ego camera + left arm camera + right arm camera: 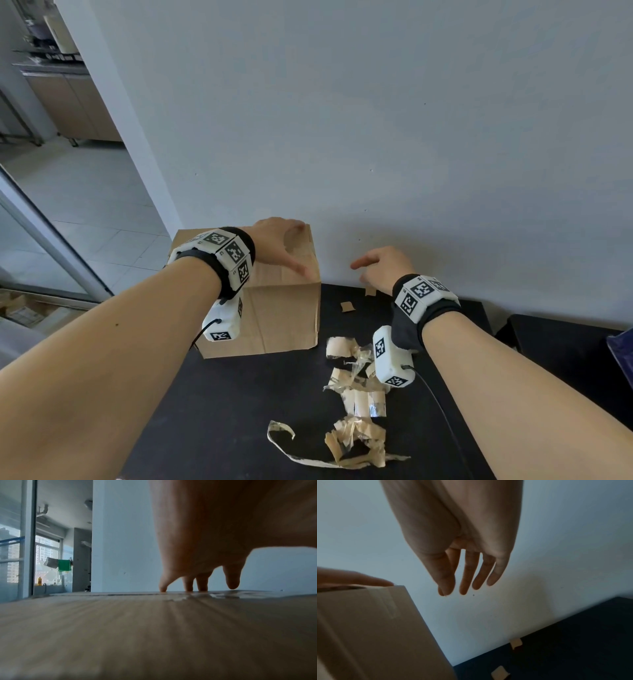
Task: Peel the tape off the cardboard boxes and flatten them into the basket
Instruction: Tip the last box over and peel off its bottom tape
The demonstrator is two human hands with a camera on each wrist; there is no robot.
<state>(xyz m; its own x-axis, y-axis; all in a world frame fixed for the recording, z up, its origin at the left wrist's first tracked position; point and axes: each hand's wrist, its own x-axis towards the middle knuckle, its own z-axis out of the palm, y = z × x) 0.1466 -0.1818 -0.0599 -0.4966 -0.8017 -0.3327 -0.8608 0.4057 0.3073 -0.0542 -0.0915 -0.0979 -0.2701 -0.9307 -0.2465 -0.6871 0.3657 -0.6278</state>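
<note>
Steadying the closed brown cardboard box (274,308) under our spread-fingered left hand (279,245), we judge our empty, loose-fingered right hand (383,267) beside it must next pick at its clear tape (389,604).

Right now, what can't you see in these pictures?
- Basket: in no view.
- Top seam of the cardboard box: covered by the left hand in the head view, blurred in the left wrist view.
- Tape scraps: partly behind the right wrist camera.
- Right hand palm: faces away; the wrist view is dim.
</note>
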